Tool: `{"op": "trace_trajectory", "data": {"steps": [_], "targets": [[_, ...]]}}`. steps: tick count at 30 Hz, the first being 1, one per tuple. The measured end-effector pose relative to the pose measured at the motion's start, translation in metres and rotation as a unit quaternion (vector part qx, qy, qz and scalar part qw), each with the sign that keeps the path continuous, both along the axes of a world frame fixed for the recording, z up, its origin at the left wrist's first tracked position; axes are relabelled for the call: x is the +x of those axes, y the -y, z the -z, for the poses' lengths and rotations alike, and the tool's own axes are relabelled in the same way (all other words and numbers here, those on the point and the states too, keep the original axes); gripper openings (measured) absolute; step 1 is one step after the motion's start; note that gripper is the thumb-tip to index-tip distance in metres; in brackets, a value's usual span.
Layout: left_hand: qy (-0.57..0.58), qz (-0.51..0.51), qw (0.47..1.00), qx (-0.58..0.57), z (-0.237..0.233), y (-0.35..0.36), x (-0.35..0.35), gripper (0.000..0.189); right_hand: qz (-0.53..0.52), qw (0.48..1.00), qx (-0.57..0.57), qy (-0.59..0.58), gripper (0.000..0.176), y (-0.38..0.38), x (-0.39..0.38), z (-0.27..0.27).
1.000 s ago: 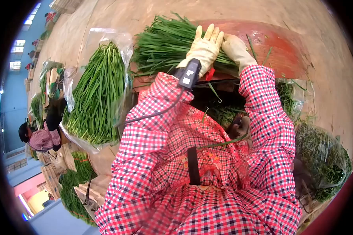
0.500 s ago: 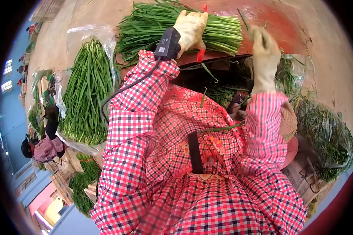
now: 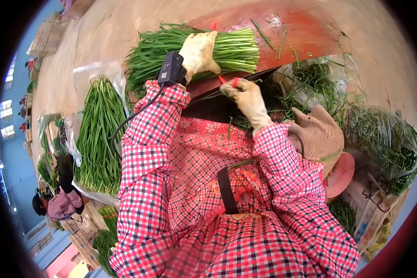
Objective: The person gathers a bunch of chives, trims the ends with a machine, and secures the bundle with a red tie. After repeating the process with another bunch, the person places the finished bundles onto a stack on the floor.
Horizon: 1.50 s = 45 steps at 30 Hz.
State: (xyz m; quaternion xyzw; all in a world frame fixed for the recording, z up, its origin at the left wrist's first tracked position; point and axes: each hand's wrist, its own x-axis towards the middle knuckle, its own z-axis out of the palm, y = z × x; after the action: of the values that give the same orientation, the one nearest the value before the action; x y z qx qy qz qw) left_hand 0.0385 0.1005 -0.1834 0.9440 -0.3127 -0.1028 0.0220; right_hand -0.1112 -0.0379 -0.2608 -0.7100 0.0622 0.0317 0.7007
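Observation:
A thick bundle of garlic chives [image 3: 238,51] lies across the red board [image 3: 292,41], its pale cut ends to the right. My left hand [image 3: 199,53], gloved in cream, grips it from above, fingers over the top and thumb on the near side. A red tie strip [image 3: 222,79] runs beneath the bundle; its far end pokes up beyond my left fingers. My right hand [image 3: 246,98], also gloved, is closed in a pinch on the strip's near end, just below the board's edge. Loose chive leaves [image 3: 262,34] lie on the board.
More chives [image 3: 101,134] fill a clear plastic bag on the left. Trimmings [image 3: 315,76] pile up at right, near a stuffed plastic bag [image 3: 382,139]. A tan cloth-like item [image 3: 320,133] and a pink round object [image 3: 340,176] sit by my right arm. Another person [image 3: 62,204] is far left.
My right hand has come from the board's right side down and left, and now pinches the red strip. The left hand stays on the bundle while the whole view has shifted.

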Motion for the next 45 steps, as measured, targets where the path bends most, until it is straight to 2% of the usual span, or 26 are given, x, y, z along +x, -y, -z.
{"op": "trace_trajectory", "data": {"steps": [2, 5, 6, 7, 9, 11, 12, 13, 15, 17, 18, 22, 24, 25, 28, 29, 31, 34, 37, 41, 42, 44, 45], "targets": [[-0.011, -0.008, 1.0, -0.004, 0.0, 0.002, 0.002, 0.104, 0.039, 0.993, 0.096, -0.05, 0.018, 0.014, -0.002, 0.001], [0.011, -0.026, 1.0, -0.014, -0.008, 0.008, -0.013, 0.1, 0.084, 0.978, 0.192, -0.008, 0.022, 0.014, 0.01, 0.009], [0.037, -0.031, 0.999, -0.022, -0.005, 0.008, -0.018, 0.099, 0.082, 0.995, 0.061, -0.006, 0.024, 0.022, 0.02, 0.012], [0.061, -0.036, 0.997, -0.029, 0.003, 0.006, -0.022, 0.099, 0.098, 0.993, 0.067, -0.01, 0.025, 0.024, 0.031, 0.029], [0.08, -0.042, 0.995, -0.035, 0.012, 0.003, -0.026, 0.101, 0.092, 0.988, 0.126, -0.015, 0.031, 0.027, 0.035, 0.017], [0.1, -0.04, 0.994, -0.038, 0.014, 0.002, -0.029, 0.102, 0.05, 0.993, 0.066, -0.084, 0.034, 0.04, 0.035, -0.014], [0.089, -0.043, 0.995, -0.026, 0.013, 0.003, -0.028, 0.102, 0.011, 0.994, 0.006, -0.11, 0.041, 0.057, 0.03, -0.043], [0.095, -0.041, 0.994, -0.035, 0.013, 0.003, -0.028, 0.103, 0.018, 0.998, 0.052, -0.021, 0.049, 0.071, 0.028, -0.037], [0.107, -0.033, 0.992, -0.052, 0.015, 0.002, -0.03, 0.104, 0.137, 0.989, 0.034, 0.045, 0.057, 0.09, 0.039, -0.046], [0.129, -0.03, 0.99, -0.046, 0.019, 0.001, -0.032, 0.106, 0.187, 0.955, 0.181, 0.139, 0.063, 0.099, 0.071, -0.018], [0.124, -0.028, 0.991, -0.045, 0.019, 0.001, -0.032, 0.107, 0.155, 0.955, 0.201, 0.153, 0.067, 0.108, 0.087, -0.005], [0.106, -0.036, 0.994, -0.007, 0.011, 0.006, -0.031, 0.109, 0.128, 0.973, 0.095, 0.165, 0.073, 0.087, 0.142, 0.015], [0.101, -0.033, 0.994, -0.005, 0.01, 0.005, -0.029, 0.109, 0.03, 0.981, 0.097, 0.165, 0.077, 0.065, 0.149, 0.001], [0.096, -0.032, 0.995, -0.003, 0.01, 0.003, -0.029, 0.109, -0.007, 0.99, 0.073, 0.122, 0.077, 0.067, 0.153, 0.0], [0.105, -0.034, 0.994, -0.014, 0.015, 0.004, -0.03, 0.109, -0.004, 0.998, 0.035, 0.054, 0.066, 0.079, 0.144, -0.018], [0.104, -0.037, 0.994, -0.015, 0.014, 0.004, -0.03, 0.109, 0.009, 0.996, -0.01, 0.088, 0.061, 0.079, 0.149, -0.023], [0.107, -0.033, 0.994, -0.01, 0.013, 0.003, -0.031, 0.108, 0.018, 0.979, -0.142, 0.146, 0.05, 0.077, 0.157, -0.054], [0.103, -0.043, 0.994, 0.013, 0.011, 0.006, -0.031, 0.105, -0.081, 0.943, -0.311, 0.082, 0.038, 0.048, 0.181, -0.07], [0.117, -0.052, 0.992, 0.009, 0.016, 0.006, -0.033, 0.106, -0.216, 0.879, -0.424, 0.003, 0.037, 0.023, 0.191, -0.079], [0.139, -0.073, 0.987, -0.014, 0.023, 0.006, -0.04, 0.112, -0.332, 0.844, -0.411, 0.096, 0.033, 0.019, 0.188, -0.055], [0.168, -0.075, 0.983, -0.028, 0.024, 0.006, -0.041, 0.113, -0.325, 0.841, -0.413, 0.128, 0.03, 0.021, 0.185, -0.053], [0.224, -0.077, 0.97, -0.051, 0.025, 0.003, -0.043, 0.115, -0.28, 0.865, -0.405, 0.094, 0.029, 0.018, 0.184, -0.047], [0.208, -0.066, 0.974, -0.057, 0.025, 0.001, -0.041, 0.116, -0.257, 0.878, -0.397, 0.075, 0.029, 0.016, 0.182, -0.042]]}}
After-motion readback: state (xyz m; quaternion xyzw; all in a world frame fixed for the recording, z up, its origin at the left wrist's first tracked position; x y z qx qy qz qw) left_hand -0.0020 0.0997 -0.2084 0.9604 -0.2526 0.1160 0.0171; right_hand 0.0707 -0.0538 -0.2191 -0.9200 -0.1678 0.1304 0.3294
